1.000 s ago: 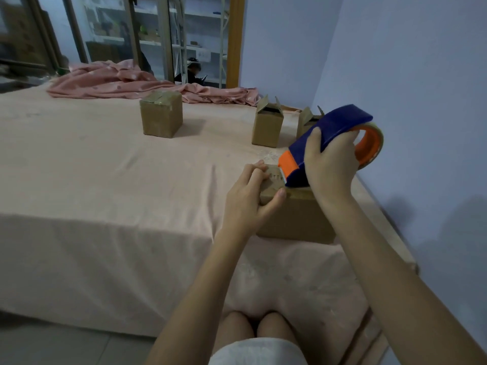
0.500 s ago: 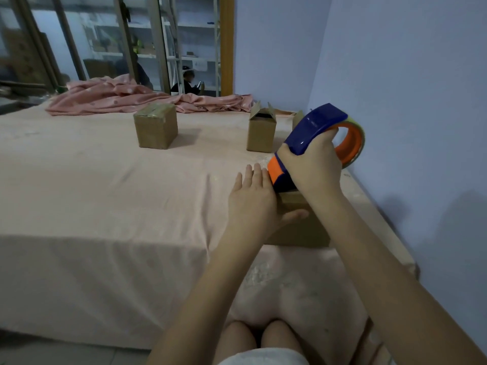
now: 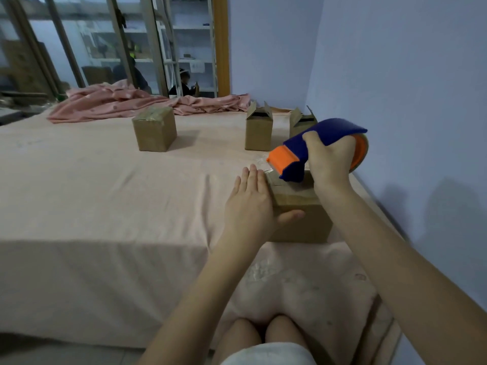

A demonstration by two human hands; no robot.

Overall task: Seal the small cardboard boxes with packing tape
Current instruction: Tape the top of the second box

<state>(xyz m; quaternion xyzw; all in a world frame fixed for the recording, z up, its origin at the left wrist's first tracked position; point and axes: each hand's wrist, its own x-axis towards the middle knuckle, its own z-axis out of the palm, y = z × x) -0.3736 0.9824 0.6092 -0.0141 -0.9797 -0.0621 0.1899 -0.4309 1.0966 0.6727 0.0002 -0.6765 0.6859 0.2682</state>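
Near box [image 3: 300, 206] at bed's right edge, blue-orange dispenser [image 3: 316, 146] on top; taped box [image 3: 155, 129] mid-bed; two open boxes [image 3: 258, 129] [image 3: 300, 122] far right.

Nearest cardboard box [image 3: 300, 219]: left face hidden behind left hand [image 3: 249, 206]; right part of top hidden under tape dispenser [image 3: 316, 146] and right hand [image 3: 329, 162]. Tape roll [image 3: 359, 154] mostly hidden by that hand. Rightmost open box [image 3: 299, 121] near table's far right corner: lower half hidden behind dispenser. Clear tape strand at dispenser mouth too faint to trace.
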